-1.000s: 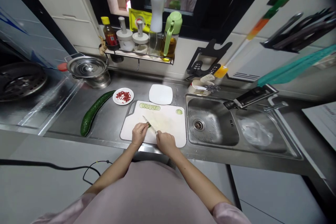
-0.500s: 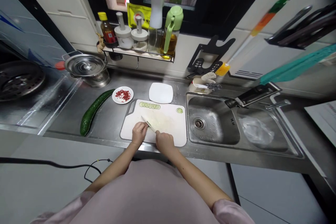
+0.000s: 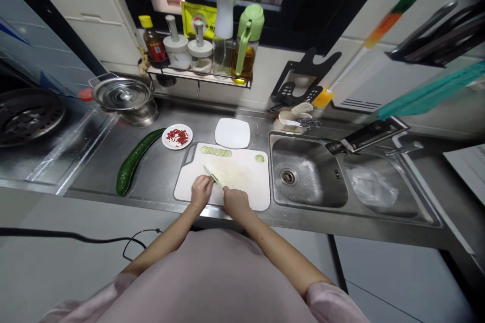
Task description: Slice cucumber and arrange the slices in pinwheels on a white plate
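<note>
My right hand is closed round the handle of a knife, whose blade points away and to the left over the white cutting board. Close against the blade, the fingers of my left hand are pinched together. A small dark green sliver shows by the blade, but what lies in the pinch is too small to make out. Along the board's far edge runs a row of thin pale green cucumber slices. A few more cucumber pieces sit at its far right corner.
Left of the board lies a whole cucumber. Behind are a plate of chopped red bits and a square white plate. The sink adjoins on the right. A lidded steel pot and a rack of bottles stand farther back.
My right hand has shifted very slightly left with the knife. My left hand keeps its place by the blade, and the slices have not moved.
</note>
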Tool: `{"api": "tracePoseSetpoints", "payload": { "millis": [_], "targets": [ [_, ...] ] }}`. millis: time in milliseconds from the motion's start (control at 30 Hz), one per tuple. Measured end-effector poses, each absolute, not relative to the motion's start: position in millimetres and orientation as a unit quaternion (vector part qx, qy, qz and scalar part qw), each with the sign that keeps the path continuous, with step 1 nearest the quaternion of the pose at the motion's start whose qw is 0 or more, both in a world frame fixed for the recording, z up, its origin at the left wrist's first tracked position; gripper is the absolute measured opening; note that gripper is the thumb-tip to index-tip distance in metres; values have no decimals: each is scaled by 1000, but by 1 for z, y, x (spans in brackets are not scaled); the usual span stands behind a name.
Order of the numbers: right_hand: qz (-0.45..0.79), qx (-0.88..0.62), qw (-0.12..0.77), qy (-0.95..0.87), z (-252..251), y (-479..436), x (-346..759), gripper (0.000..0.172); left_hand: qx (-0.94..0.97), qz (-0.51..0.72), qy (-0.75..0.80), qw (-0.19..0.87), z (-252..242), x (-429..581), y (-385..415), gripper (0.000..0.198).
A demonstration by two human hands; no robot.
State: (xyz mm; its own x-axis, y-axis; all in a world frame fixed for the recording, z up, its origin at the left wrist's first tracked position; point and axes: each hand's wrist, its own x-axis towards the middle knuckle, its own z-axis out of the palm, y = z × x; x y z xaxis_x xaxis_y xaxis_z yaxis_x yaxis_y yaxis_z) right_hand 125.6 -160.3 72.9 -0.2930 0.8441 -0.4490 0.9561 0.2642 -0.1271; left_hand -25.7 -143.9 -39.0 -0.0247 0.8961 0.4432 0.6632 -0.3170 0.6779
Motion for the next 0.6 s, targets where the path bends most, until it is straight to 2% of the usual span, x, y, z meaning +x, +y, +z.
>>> {"api": "tracePoseSetpoints", "payload": {
  "millis": [600],
  "targets": [
    [-205, 564, 156, 785, 75, -150, 124, 28, 687, 436, 566, 137, -38, -25, -145, 19]
  ]
}}
